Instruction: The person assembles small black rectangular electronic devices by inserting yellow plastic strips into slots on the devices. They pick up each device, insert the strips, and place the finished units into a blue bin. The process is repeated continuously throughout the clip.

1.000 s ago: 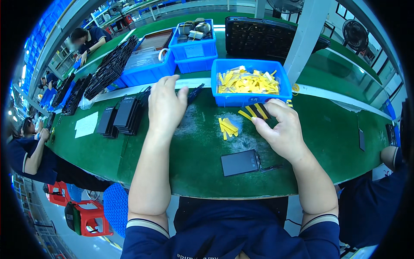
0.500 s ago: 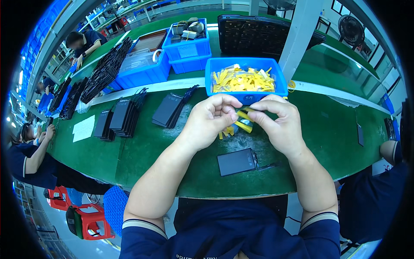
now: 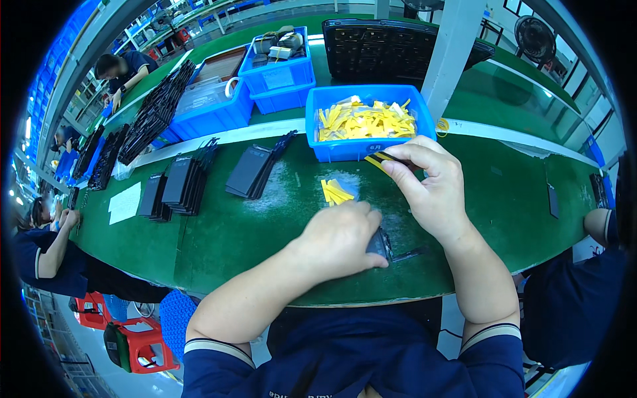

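My right hand [image 3: 428,182] is raised in front of the blue bin, pinching a narrow yellow strip [image 3: 377,163] between thumb and fingers. Lower down, my left hand [image 3: 342,235] lies across a flat black rectangular panel [image 3: 378,245], thumb at its near edge and fingers toward its far edge. Most of the panel is hidden under that hand; a thin dark cable [image 3: 406,255] sticks out on its right. Just beyond my left hand is a small pile of yellow strips [image 3: 336,192] on the green table [image 3: 265,265].
The blue bin [image 3: 342,151] holds many yellow strips. Stacks of black panels [image 3: 249,171] stand to the left, near a white sheet [image 3: 125,202]. Blue crates [image 3: 275,78] line the back beside a metal post [image 3: 452,63]. Other people sit at both sides.
My hands have parted. The left came down from the yellow strip onto the black panel; the right stays raised with the strip. The view has shifted slightly.
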`<move>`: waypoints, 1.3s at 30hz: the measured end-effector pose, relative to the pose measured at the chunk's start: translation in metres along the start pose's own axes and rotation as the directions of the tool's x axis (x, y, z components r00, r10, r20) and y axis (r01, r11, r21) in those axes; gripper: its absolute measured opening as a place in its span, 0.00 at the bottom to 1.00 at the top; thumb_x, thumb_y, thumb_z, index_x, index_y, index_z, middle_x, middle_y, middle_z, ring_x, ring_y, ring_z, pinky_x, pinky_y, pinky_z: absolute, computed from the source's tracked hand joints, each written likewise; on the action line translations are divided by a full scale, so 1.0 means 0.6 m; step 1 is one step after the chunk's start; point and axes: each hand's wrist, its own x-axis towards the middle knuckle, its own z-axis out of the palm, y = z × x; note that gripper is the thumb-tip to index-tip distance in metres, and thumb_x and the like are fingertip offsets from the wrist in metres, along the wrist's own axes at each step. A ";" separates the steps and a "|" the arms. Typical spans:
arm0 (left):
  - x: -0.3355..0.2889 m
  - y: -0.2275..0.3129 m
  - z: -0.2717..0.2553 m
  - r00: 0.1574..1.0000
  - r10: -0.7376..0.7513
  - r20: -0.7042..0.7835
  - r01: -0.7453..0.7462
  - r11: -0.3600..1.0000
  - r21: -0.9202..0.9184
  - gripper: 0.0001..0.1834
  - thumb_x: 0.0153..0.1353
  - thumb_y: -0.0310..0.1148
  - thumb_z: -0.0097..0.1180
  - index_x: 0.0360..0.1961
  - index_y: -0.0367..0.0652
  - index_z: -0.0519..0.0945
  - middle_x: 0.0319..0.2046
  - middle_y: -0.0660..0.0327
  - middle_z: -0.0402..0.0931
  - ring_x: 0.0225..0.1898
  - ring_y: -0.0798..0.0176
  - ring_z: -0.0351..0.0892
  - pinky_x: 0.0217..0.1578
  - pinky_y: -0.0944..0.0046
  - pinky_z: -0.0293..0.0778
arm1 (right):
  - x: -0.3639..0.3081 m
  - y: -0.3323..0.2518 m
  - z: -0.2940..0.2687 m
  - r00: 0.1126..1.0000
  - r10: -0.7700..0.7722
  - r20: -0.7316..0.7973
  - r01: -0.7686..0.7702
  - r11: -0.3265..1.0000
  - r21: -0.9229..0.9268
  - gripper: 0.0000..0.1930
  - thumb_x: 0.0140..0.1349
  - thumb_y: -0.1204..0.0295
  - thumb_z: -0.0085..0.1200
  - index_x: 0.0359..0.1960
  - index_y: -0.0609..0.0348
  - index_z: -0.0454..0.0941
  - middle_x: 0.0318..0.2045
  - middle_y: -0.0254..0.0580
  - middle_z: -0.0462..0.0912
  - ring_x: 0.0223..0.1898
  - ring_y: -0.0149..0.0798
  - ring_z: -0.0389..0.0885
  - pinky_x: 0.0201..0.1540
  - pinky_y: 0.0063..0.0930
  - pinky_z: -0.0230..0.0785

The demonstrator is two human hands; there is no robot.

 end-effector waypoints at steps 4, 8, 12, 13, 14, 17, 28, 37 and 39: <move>0.000 -0.005 0.006 1.000 -0.019 -0.010 0.018 0.997 -0.076 0.22 0.46 0.41 0.67 0.37 0.36 0.76 0.33 0.52 0.75 0.38 0.49 0.77 0.40 0.54 0.73 | -0.001 -0.004 0.002 0.996 -0.089 -0.027 0.089 0.996 -0.009 0.07 0.50 0.79 0.60 0.33 0.65 0.81 0.29 0.42 0.80 0.27 0.36 0.79 0.30 0.23 0.70; 0.010 -0.023 -0.016 0.975 -0.211 -0.065 0.173 0.914 -0.367 0.12 0.56 0.29 0.58 0.39 0.35 0.74 0.37 0.53 0.79 0.37 0.55 0.80 0.42 0.62 0.73 | -0.003 0.002 0.005 0.991 -0.109 -0.072 0.113 0.992 0.060 0.07 0.49 0.79 0.60 0.31 0.66 0.81 0.28 0.44 0.81 0.31 0.37 0.79 0.36 0.26 0.70; 0.015 -0.044 -0.015 0.928 -0.339 -0.154 0.059 0.542 -0.838 0.10 0.62 0.23 0.52 0.45 0.35 0.72 0.35 0.65 0.77 0.37 0.78 0.72 0.39 0.74 0.69 | -0.003 0.000 0.006 0.999 -0.047 -0.002 0.047 0.997 0.063 0.06 0.49 0.79 0.61 0.30 0.66 0.82 0.27 0.44 0.81 0.33 0.38 0.79 0.41 0.28 0.69; 0.014 -0.043 -0.017 0.927 -0.330 -0.175 0.034 0.541 -0.841 0.10 0.62 0.24 0.52 0.45 0.35 0.72 0.35 0.65 0.77 0.36 0.78 0.72 0.38 0.75 0.69 | -0.003 -0.002 0.007 1.000 -0.024 0.015 0.024 0.998 0.055 0.06 0.48 0.78 0.61 0.30 0.66 0.82 0.27 0.44 0.81 0.34 0.38 0.79 0.42 0.29 0.68; 0.013 -0.043 -0.018 0.926 -0.321 -0.197 0.008 0.539 -0.842 0.10 0.62 0.24 0.52 0.45 0.35 0.72 0.35 0.65 0.77 0.36 0.78 0.72 0.38 0.75 0.69 | -0.003 -0.001 0.007 0.999 -0.014 0.032 0.012 0.998 0.059 0.07 0.48 0.78 0.61 0.30 0.66 0.82 0.27 0.44 0.82 0.34 0.38 0.79 0.43 0.29 0.68; 0.013 -0.044 -0.019 0.932 -0.314 -0.180 0.020 0.541 -0.841 0.11 0.62 0.25 0.53 0.45 0.35 0.72 0.35 0.66 0.77 0.36 0.79 0.72 0.38 0.76 0.68 | -0.003 0.001 0.006 0.998 0.001 0.061 -0.004 0.998 0.063 0.07 0.48 0.78 0.61 0.30 0.65 0.82 0.27 0.44 0.82 0.33 0.38 0.79 0.43 0.29 0.68; 0.011 -0.040 -0.022 0.936 -0.305 -0.173 0.000 0.494 -0.870 0.11 0.62 0.25 0.53 0.45 0.35 0.73 0.34 0.66 0.77 0.35 0.78 0.72 0.38 0.76 0.68 | -0.002 -0.001 0.002 0.997 0.014 0.073 -0.016 1.000 0.022 0.06 0.48 0.77 0.62 0.29 0.65 0.82 0.26 0.44 0.82 0.33 0.38 0.79 0.42 0.31 0.69; 0.010 -0.032 -0.023 0.926 -0.291 -0.243 0.031 0.698 -0.716 0.11 0.62 0.26 0.53 0.45 0.36 0.73 0.33 0.67 0.76 0.33 0.78 0.71 0.36 0.75 0.68 | -0.006 0.000 0.017 0.967 -0.257 0.001 0.246 0.927 -0.283 0.06 0.43 0.75 0.63 0.24 0.61 0.80 0.23 0.41 0.78 0.32 0.44 0.77 0.51 0.43 0.65; 0.007 -0.020 -0.034 0.929 -0.242 -0.281 0.060 0.845 -0.531 0.10 0.62 0.26 0.52 0.45 0.36 0.73 0.32 0.67 0.76 0.33 0.77 0.70 0.37 0.74 0.68 | -0.006 0.005 0.018 0.969 -0.246 0.005 0.238 0.933 -0.270 0.06 0.43 0.74 0.63 0.23 0.60 0.79 0.24 0.41 0.77 0.34 0.44 0.76 0.53 0.46 0.63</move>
